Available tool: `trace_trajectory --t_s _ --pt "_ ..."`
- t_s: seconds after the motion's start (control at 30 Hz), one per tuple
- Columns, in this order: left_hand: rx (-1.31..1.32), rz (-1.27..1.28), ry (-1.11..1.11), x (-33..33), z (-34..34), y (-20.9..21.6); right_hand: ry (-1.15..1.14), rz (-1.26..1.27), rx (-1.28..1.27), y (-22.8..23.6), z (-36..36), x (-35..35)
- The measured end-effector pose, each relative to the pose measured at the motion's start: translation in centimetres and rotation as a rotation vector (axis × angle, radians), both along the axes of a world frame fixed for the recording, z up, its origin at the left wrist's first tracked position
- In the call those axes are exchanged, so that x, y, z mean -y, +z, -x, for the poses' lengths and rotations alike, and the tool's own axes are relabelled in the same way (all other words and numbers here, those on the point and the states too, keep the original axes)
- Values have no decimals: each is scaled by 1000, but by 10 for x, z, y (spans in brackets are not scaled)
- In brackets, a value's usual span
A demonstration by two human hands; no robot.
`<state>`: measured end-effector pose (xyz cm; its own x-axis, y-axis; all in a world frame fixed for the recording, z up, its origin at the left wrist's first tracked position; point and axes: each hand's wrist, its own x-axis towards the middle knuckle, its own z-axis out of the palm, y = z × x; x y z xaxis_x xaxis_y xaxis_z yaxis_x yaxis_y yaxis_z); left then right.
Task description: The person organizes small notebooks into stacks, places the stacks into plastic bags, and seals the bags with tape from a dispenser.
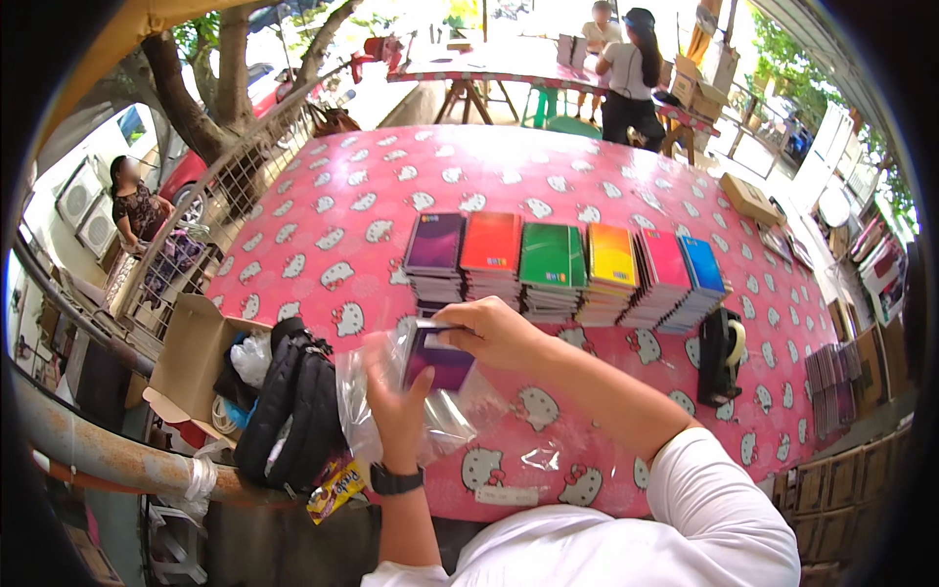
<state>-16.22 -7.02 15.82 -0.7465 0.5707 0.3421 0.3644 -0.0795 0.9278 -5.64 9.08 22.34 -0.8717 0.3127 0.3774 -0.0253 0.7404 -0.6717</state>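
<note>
A small purple notebook (442,367) is held up between my hands, low in front of me. My right hand (494,331) is closed on its upper edge. From the left, my left hand (396,406) has its thumb against the notebook's front; its fingers go behind and are partly blurred. Clear plastic bag film (359,403) hangs around the left hand and the notebook. I cannot tell how much of the notebook is inside it. Just beyond stand stacks of notebooks in a row: purple (434,242), red (491,242), green (553,254), yellow (611,254), pink (665,259) and blue (702,262).
A black tape dispenser (719,362) stands right of the stacks. At left are a black backpack (286,411), an open cardboard box (186,357) and a yellow snack packet (337,491). More notebooks (831,386) lie at the right edge. People (631,73) are at a far table.
</note>
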Motion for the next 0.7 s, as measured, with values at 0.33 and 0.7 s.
trace_trajectory --t_s 0.33,0.7 --pt "929 38 -591 -69 -117 -91 -557 -759 355 -48 33 -83" --pt "474 343 -627 -72 -162 -150 -497 -696 53 -36 24 -70"
